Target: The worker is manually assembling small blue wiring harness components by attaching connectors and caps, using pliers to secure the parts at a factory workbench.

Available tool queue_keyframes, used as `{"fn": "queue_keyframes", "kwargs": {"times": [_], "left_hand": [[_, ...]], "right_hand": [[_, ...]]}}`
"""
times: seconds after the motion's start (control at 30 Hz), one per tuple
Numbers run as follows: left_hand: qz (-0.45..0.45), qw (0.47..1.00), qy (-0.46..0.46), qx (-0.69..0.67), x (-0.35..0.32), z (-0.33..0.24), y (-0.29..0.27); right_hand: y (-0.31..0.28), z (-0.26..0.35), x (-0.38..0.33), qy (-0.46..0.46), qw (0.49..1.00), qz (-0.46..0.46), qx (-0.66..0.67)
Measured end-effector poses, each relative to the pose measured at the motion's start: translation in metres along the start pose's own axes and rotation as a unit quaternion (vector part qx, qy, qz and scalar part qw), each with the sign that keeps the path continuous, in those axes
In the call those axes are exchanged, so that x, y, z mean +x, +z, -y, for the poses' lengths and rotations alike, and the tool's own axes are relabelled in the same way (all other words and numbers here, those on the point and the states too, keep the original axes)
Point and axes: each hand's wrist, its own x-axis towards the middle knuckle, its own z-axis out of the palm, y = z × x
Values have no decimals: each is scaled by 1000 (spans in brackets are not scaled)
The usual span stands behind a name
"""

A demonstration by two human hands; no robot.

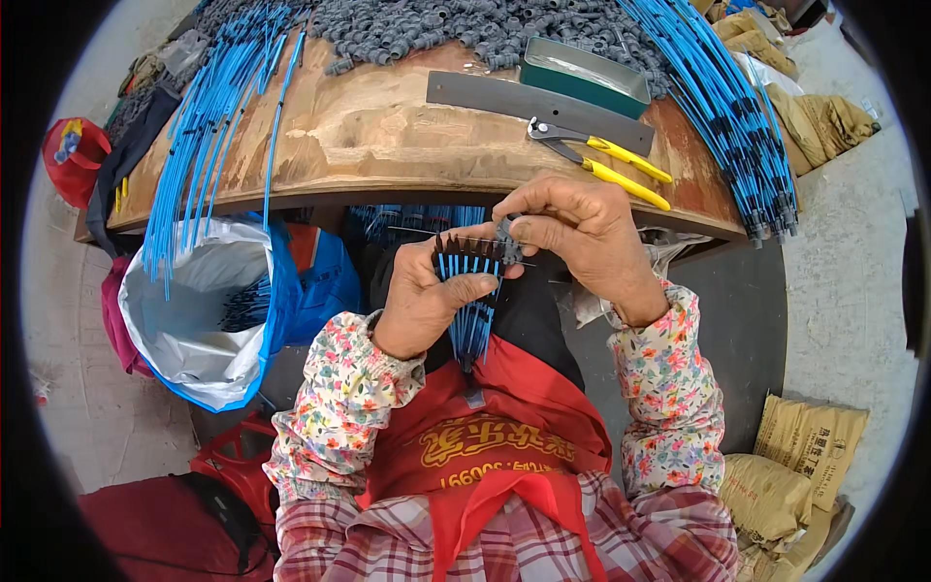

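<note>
In front of my lap, my left hand (pixel 422 296) is closed around a fan of thin blue rods (pixel 472 315) with black ends, its thumb pressed across them. A thin straight wire or needle runs crosswise by the black ends. Beside them, at the right end of the row, my right hand (pixel 587 238) pinches a small dark grey plastic fitting (pixel 509 241) between thumb and fingers. The fitting appears to touch the thin wire; the fingers partly hide how they join. The lower ends of the rods converge above my red apron (pixel 485 441).
Across the wooden table (pixel 359 145) lie a heap of grey fittings (pixel 417 34), yellow-handled cutters (pixel 611 165), a grey strip (pixel 475 95) and a green tray (pixel 587 82). Blue rod bundles overhang at left (pixel 208 116) and right (pixel 722 116). A white-lined blue bag (pixel 194 335) stands left.
</note>
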Motion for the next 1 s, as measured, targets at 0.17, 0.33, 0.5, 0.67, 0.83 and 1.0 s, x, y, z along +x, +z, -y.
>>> {"fn": "queue_keyframes", "kwargs": {"times": [0.17, 0.33, 0.5, 0.67, 0.83, 1.0], "left_hand": [[-19, 999, -25, -8, -1, -1, -1], [-78, 997, -22, -14, -5, 2, -5], [-121, 992, -23, -3, -1, 5, -4], [-129, 991, -5, 44, 2, 7, -1], [-140, 989, -4, 39, -1, 6, 2], [-148, 988, -2, 36, -2, 9, -1]], "right_hand": [[8, -4, -2, -35, 998, -47, -23], [23, -4, -16, 50, 981, -187, -1], [57, -25, -45, -8, 981, -191, -35], [76, -34, -41, -95, 951, -230, -184], [80, -29, -37, -88, 929, -239, -267], [84, -32, -35, -72, 932, -245, -257]]}}
